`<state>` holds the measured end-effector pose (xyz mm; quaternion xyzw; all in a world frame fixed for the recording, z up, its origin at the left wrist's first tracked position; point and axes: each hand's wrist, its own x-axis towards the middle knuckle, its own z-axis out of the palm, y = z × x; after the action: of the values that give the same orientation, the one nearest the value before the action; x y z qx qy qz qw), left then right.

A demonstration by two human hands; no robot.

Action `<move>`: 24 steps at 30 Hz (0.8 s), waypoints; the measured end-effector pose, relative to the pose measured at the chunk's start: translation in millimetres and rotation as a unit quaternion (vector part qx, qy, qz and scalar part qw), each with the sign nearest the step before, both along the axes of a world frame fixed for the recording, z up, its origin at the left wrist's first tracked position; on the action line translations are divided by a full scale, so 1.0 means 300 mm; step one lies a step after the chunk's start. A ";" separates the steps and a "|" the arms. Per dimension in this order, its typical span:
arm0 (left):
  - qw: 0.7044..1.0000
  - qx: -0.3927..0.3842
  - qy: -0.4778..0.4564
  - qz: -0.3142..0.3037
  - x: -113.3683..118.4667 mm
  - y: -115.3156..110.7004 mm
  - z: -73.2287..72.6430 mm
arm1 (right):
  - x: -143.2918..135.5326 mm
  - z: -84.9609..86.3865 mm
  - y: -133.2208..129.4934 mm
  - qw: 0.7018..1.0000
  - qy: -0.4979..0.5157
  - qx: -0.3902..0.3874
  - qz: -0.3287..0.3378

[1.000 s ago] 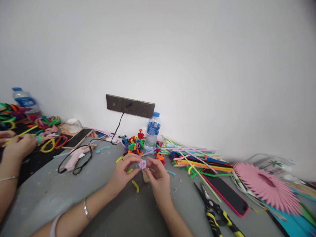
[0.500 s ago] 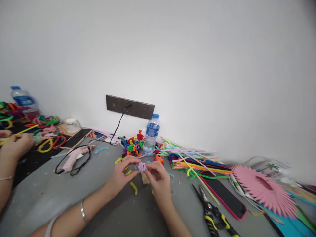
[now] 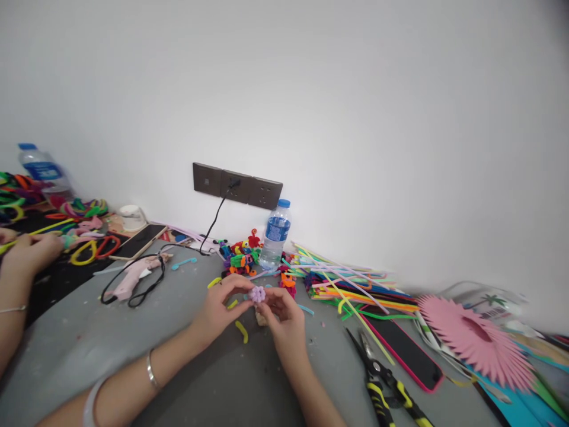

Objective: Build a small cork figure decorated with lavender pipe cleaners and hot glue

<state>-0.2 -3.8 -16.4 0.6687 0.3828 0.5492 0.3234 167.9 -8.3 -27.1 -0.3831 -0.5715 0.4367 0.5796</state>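
A small lilac flower-shaped piece (image 3: 257, 294) is held over the grey surface (image 3: 71, 356), its lobed face turned toward the camera — roughly round, so its long axis cannot be told. The left hand (image 3: 223, 303) pinches its nine o'clock edge, the right hand (image 3: 285, 314) its four o'clock edge — both grips narrow. A water bottle (image 3: 276, 234) stands near twelve.

From afar I see L hand (image 3: 220, 308) & R hand (image 3: 285, 320) pinching lilac tuft (image 3: 257, 293); bottle (image 3: 276, 232) behind; pliers (image 3: 377, 369) & pink-edged phone (image 3: 409, 353) to R on table (image 3: 102, 347); co-worker's hand (image 3: 33, 255) far L w/ yellow stem (image 3: 50, 228).
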 end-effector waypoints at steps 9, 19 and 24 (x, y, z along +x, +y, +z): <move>0.997 0.071 0.006 -0.001 0.003 0.010 -0.013 | 0.006 0.002 0.005 0.997 0.006 0.070 -0.033; 0.994 0.111 0.020 0.007 0.001 0.012 -0.010 | 0.002 -0.005 0.000 0.998 0.018 0.049 -0.036; 0.993 0.119 0.024 -0.009 -0.004 0.018 0.003 | 0.007 0.002 0.002 0.999 0.017 0.019 -0.018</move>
<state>-1.6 1.6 -15.7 0.7189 0.3164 0.5719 0.2367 170.0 -7.8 -26.5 -0.3745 -0.5625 0.4216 0.6047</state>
